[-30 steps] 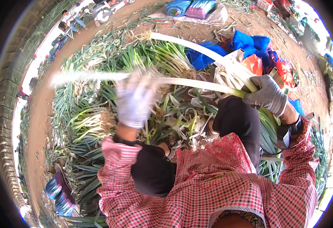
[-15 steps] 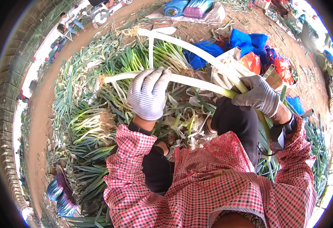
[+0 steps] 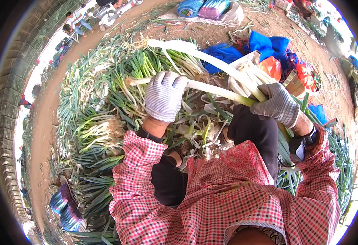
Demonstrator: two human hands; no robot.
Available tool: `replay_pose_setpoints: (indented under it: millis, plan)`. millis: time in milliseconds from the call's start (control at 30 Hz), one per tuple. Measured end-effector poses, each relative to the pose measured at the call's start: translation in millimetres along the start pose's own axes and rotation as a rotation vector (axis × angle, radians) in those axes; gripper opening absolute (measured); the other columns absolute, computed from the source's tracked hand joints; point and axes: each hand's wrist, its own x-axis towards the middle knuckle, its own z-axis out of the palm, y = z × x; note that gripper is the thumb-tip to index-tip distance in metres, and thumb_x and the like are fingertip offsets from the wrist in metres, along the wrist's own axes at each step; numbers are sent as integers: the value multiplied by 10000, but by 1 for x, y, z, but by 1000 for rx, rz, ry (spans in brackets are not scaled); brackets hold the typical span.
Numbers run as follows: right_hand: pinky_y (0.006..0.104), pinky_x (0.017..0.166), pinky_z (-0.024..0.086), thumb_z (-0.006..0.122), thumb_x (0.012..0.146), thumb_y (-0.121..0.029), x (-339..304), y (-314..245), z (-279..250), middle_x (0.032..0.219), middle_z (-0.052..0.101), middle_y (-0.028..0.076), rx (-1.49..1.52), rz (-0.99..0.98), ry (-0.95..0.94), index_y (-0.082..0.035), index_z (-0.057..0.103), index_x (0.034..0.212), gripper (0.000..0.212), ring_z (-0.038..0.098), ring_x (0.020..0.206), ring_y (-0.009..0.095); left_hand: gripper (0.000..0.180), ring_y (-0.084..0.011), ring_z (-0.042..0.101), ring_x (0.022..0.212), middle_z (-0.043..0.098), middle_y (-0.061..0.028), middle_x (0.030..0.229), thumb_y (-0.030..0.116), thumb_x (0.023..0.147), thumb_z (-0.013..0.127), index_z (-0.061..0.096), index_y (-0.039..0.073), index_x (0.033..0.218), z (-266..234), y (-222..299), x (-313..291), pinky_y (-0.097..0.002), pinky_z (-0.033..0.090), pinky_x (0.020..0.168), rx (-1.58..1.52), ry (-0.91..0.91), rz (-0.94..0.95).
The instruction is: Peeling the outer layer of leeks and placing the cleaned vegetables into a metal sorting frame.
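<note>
Two long white green onion stalks reach leftward from my right hand (image 3: 277,105), whose gloved fingers are wrapped round both where they turn green. My left hand (image 3: 164,98), in a striped grey-white glove, is closed round the nearer green onion (image 3: 215,90) not far from its root end. The farther green onion (image 3: 205,58) lies beyond my left hand, its root tip free. From it a thin strip of pale peel (image 3: 172,61) dangles near my left fingers. Below the hands, loose peelings (image 3: 205,134) litter the ground between my feet.
Heaps of green onions (image 3: 93,134) spread over the ground on the left. At the right stand a white crate (image 3: 242,61) with stalks, blue bags (image 3: 264,45) and a red-orange bag (image 3: 270,66). Bundled bags (image 3: 213,9) lie at the back. A person (image 3: 77,21) sits far left.
My left hand has moved slightly right along the nearer stalk. The farther stalk's tip has dropped a little, and the hanging peel strip has swung right. My right hand has barely moved.
</note>
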Motion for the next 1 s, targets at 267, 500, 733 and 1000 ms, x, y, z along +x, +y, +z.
replay_pose_setpoints:
  millis: [267,500,733,1000]
  plan:
    - [220,439,431,688,673,-82,1,-1,-4,614,593,46,109,60,-2,34,610,804,191,562,490,102,143,-225,566,878,548,-22,833,141,685,654,590,141,813,5,0,-20,-381,476,669,77,279,163]
    - [231,419,414,714,634,-97,3,9,-6,624,593,57,173,106,-19,37,613,797,235,554,480,110,77,-236,644,758,636,-136,868,21,819,592,551,37,882,2,-28,-37,-324,582,659,-1411,702,-558]
    - [244,428,412,681,654,-103,-8,30,-11,618,588,64,88,142,10,52,612,781,212,543,478,118,56,-263,649,798,643,-106,812,22,823,606,578,49,862,-9,-110,-53,-345,599,664,-1418,1224,-932]
    - [231,462,429,700,660,-107,-35,19,-4,606,591,55,119,172,-62,44,620,805,224,550,478,111,77,-231,641,792,639,-93,830,86,832,620,587,40,883,-7,-164,-84,-316,579,646,-1403,1356,-1263]
